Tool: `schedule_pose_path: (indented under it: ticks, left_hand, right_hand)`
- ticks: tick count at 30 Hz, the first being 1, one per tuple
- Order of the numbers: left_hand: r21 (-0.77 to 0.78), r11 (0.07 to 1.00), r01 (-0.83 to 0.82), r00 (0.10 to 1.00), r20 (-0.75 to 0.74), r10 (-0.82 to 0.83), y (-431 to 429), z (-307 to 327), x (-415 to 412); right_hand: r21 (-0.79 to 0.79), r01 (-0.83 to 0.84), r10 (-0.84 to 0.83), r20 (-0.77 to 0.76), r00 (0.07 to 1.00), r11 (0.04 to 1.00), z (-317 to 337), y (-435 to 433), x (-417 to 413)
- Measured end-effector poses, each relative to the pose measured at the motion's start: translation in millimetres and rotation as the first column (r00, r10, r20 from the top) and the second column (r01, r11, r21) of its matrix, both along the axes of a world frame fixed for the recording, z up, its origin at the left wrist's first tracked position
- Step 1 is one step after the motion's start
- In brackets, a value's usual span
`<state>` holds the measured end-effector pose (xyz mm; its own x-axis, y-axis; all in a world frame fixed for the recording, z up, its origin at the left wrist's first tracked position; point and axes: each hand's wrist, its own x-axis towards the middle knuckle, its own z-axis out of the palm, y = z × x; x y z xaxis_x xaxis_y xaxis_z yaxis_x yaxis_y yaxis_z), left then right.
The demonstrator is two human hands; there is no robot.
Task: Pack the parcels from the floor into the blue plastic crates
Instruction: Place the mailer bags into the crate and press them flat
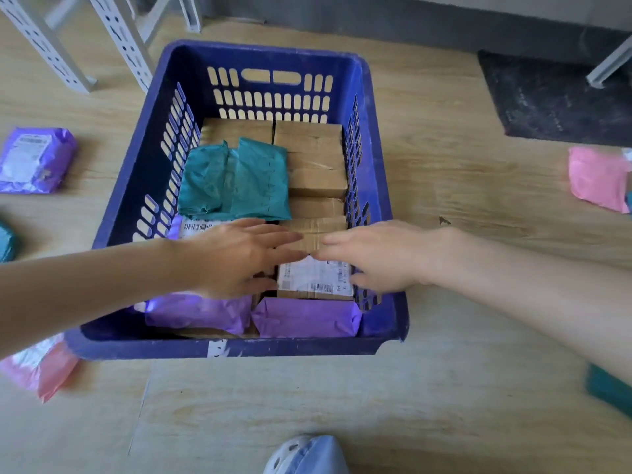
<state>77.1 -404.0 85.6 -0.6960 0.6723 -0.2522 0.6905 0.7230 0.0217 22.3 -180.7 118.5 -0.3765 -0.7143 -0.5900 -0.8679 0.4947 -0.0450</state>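
Head view: on the wooden floor (pixel 444 165) a blue slotted plastic crate (pixel 383 186) is seen, filled with parcels (pixel 236 179). A labelled brown cardboard box (pixel 314 278), near right inside it, is touched by the left hand (pixel 239 254) and right hand (pixel 376 258), fingers straight, nothing gripped.

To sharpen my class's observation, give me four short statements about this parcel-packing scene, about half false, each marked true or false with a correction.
1. The left hand and the right hand both reach into the blue plastic crate. True.
2. The crate holds nothing but cardboard. False: beside brown cardboard boxes lie a teal plastic mailer and a purple plastic mailer.
3. A purple plastic-wrapped parcel lies on the floor left of the crate. True.
4. The right hand grips a parcel off the floor. False: it rests, fingers straight, on a labelled cardboard box inside the crate.
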Motion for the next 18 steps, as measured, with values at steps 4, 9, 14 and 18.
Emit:
schedule_pose_path:
  ticks: [4, 9, 14, 18]
  left_hand:
    - [0.052, 0.974, -0.219, 0.973, 0.088, 0.214, 36.4, 53.7, -24.8]
    - [0.194, 0.953, -0.233, 0.972, 0.057, 0.227, 123.0, 94.8, -48.5]
    - [0.277, 0.951, -0.141, 0.990, 0.054, 0.131, 236.9, 110.1, -63.3]
    - [0.310, 0.948, -0.077, 0.994, 0.093, 0.051, 329.8, 106.9, -69.7]
  right_hand:
    - [-0.204, 0.210, -0.223, -0.042, 0.974, 0.956, 49.1, 44.6, -19.2]
    - [-0.299, 0.426, -0.449, -0.008, 0.894, 0.854, 81.8, 134.0, -31.3]
    - [-0.344, 0.564, -0.613, -0.045, 0.789, 0.751, 101.5, 248.7, -26.9]
    - [-0.337, 0.645, -0.702, -0.072, 0.708, 0.686, 104.9, 338.4, -10.9]
